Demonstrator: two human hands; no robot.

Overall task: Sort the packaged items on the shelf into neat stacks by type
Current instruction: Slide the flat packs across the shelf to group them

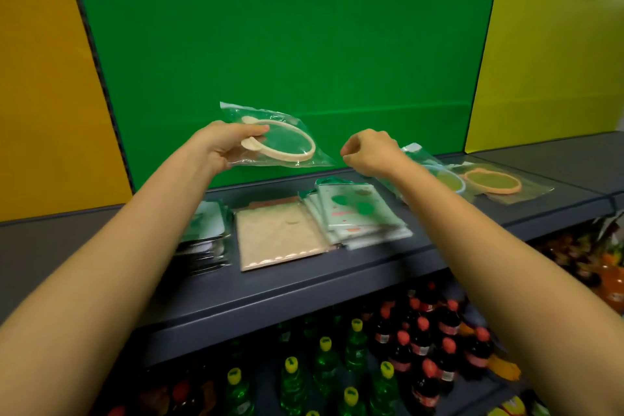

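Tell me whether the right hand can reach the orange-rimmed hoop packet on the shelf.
Probably yes: the right hand looks empty, and the orange-rimmed hoop packet lies uncovered on the shelf to its right.

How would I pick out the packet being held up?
Find the green back panel above the grey shelf. Before it, the left hand holds a clear bag with a cream ring. It alone is lifted; the orange-ring bag lies flat on the shelf.
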